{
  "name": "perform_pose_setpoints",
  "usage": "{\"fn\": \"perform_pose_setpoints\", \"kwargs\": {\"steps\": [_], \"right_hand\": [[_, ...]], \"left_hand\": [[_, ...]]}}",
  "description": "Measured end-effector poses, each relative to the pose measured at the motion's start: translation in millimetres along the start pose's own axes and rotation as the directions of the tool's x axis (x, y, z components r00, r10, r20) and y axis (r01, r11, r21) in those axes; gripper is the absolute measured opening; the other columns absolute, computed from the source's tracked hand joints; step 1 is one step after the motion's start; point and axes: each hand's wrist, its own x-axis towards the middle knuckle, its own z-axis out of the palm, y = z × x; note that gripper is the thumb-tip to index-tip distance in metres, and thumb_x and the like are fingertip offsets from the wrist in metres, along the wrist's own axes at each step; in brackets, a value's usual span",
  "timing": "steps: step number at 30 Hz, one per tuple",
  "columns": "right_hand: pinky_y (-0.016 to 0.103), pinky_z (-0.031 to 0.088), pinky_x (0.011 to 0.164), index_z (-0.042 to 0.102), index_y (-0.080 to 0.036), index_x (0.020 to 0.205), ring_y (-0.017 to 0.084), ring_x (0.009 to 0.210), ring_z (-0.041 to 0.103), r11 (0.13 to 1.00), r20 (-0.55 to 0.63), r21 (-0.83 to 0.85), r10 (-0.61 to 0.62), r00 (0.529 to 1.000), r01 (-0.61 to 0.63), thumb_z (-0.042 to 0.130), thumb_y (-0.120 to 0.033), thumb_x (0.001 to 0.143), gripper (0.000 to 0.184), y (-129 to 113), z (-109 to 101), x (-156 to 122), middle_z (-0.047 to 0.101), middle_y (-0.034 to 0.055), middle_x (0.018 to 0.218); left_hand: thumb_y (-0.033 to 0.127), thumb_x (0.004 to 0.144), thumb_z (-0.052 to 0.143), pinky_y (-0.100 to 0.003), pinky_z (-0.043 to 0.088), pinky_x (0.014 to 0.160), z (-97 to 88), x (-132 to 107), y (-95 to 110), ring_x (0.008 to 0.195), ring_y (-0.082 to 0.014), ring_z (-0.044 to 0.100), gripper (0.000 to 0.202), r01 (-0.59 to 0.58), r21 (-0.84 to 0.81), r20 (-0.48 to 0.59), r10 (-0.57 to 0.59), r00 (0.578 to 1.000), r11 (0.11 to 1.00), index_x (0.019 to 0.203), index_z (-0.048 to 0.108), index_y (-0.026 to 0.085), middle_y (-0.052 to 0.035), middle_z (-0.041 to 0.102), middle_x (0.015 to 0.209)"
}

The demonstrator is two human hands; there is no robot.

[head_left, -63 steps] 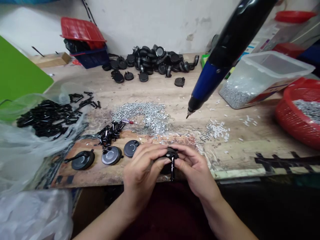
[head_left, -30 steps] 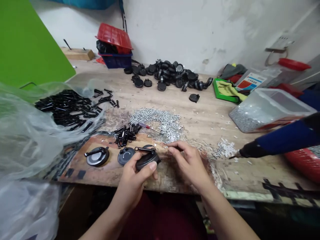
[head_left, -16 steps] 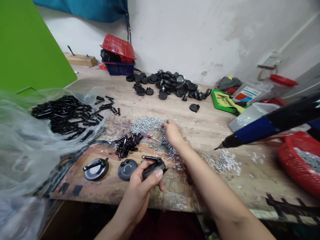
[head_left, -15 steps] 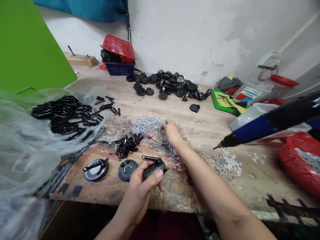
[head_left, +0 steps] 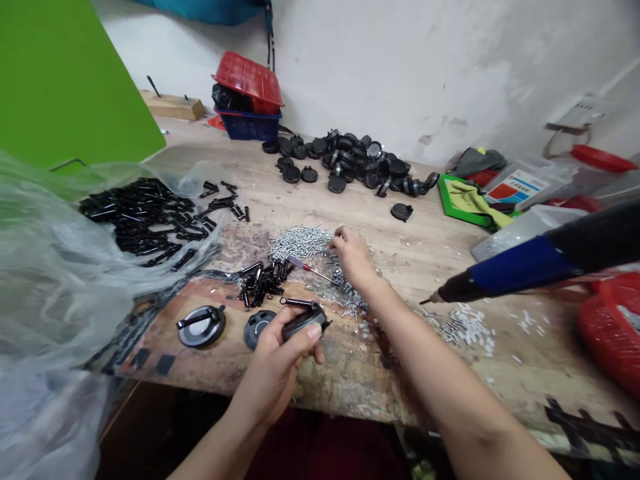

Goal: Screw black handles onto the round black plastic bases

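Observation:
My left hand [head_left: 287, 340] grips a round black disc-shaped part [head_left: 303, 325] with a ridged rim, and a black lever is attached across its top. My right hand [head_left: 351, 255] is at the right edge of a pile of silver screws [head_left: 300, 243], its fingers pinched together; whatever is between them is too small to make out. Under the right wrist lies a heap of small metal nuts [head_left: 345, 280]. A screwdriver [head_left: 313, 269] lies beside the screws. Left of my left hand are another disc with a lever [head_left: 201, 327] and a plain disc [head_left: 257, 328], partly hidden.
Black levers lie in a small heap [head_left: 265, 283] and on a clear plastic bag [head_left: 150, 220]. Black discs [head_left: 345, 160] are piled by the wall. A blue-and-black power screwdriver [head_left: 520, 267] juts in from the right, above white pieces [head_left: 473, 327] and a red basket [head_left: 610, 333].
The whole view has shifted slightly, with things appearing further right. My left hand still holds the disc, and my right hand stays at the screw pile with its fingers drawn in.

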Motion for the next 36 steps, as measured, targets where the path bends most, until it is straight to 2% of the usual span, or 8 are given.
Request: {"fn": "perform_pose_setpoints", "kwargs": {"steps": [4,8,13,17,20,25,33,36], "right_hand": [[0.032,0.041,0.083,0.056,-0.017,0.091,0.019,0.091,0.055,0.984,-0.183,0.179,0.032,0.983,0.002,0.039,-0.015,0.091,0.018,-13,-11,-22,0.060,0.0086,0.096],[0.027,0.046,0.072,0.053,-0.019,0.095,0.013,0.078,0.059,0.940,-0.264,0.339,0.061,0.963,0.034,0.039,-0.019,0.093,0.015,-37,-28,-61,0.063,0.0031,0.086],[0.027,0.048,0.072,0.065,-0.023,0.083,0.013,0.078,0.061,0.740,-0.232,0.669,0.119,0.966,0.069,0.066,-0.022,0.081,0.003,-63,-51,-103,0.066,-0.0018,0.082],[0.026,0.049,0.068,0.069,-0.024,0.077,0.011,0.071,0.062,0.665,-0.167,0.743,0.072,0.983,0.077,0.071,-0.021,0.077,0.004,-71,-65,-120,0.067,-0.0028,0.076],[0.027,0.050,0.066,0.070,-0.023,0.075,0.012,0.069,0.063,0.676,-0.158,0.728,0.009,0.987,0.111,0.069,-0.021,0.079,0.004,-72,-69,-125,0.067,-0.0016,0.074],[0.028,0.050,0.064,0.069,-0.022,0.075,0.013,0.066,0.063,0.741,-0.174,0.658,-0.029,0.984,0.138,0.067,-0.025,0.080,0.006,-68,-72,-131,0.067,-0.0001,0.072],[0.025,0.049,0.061,0.066,-0.022,0.077,0.013,0.066,0.061,0.846,-0.133,0.515,-0.083,0.988,0.141,0.059,-0.023,0.086,0.012,-73,-83,-146,0.065,0.0006,0.073],[0.024,0.048,0.061,0.065,-0.021,0.077,0.012,0.066,0.060,0.869,-0.139,0.474,-0.082,0.987,0.138,0.057,-0.022,0.088,0.013,-74,-86,-151,0.063,0.0005,0.073]], "left_hand": [[0.024,0.078,0.066,-0.022,0.043,0.058,-2.1,-2,-1,0.065,-0.0083,0.050,0.025,-0.014,-0.010,0.029,0.015,0.999,1.000,0.100,0.058,0.015,-0.0007,0.054,0.081],[0.021,0.078,0.065,-0.022,0.044,0.060,-0.7,-3,-2,0.068,-0.0092,0.051,0.025,-0.035,0.005,0.061,0.034,0.998,0.999,0.102,0.058,0.017,-0.0013,0.055,0.086],[0.021,0.077,0.065,-0.024,0.045,0.061,1.9,-4,-5,0.068,-0.0099,0.052,0.028,-0.045,0.004,0.072,0.045,0.996,0.999,0.104,0.059,0.017,-0.0034,0.058,0.094],[0.022,0.075,0.068,-0.024,0.045,0.062,4.6,-7,-6,0.066,-0.0093,0.053,0.031,-0.071,0.085,0.060,0.066,0.996,0.994,0.104,0.059,0.017,-0.0030,0.060,0.093],[0.023,0.072,0.071,-0.026,0.048,0.069,9.2,-10,-6,0.073,-0.0122,0.057,0.037,-0.106,0.240,0.029,0.102,0.994,0.965,0.106,0.058,0.018,-0.0030,0.063,0.094],[0.026,0.068,0.073,-0.035,0.047,0.093,16.1,-15,-9,0.107,-0.0227,0.059,0.049,-0.232,0.502,-0.009,0.274,0.962,0.833,0.113,0.056,0.019,-0.0062,0.063,0.114],[0.023,0.073,0.068,-0.041,0.043,0.099,13.0,-16,-21,0.112,-0.0245,0.056,0.048,-0.466,0.730,0.181,0.516,0.837,0.500,0.118,0.053,0.021,-0.0082,0.058,0.119],[0.023,0.073,0.068,-0.040,0.043,0.098,14.5,-18,-22,0.112,-0.0242,0.056,0.048,-0.482,0.730,0.197,0.525,0.828,0.484,0.119,0.052,0.021,-0.0078,0.058,0.118]]}}
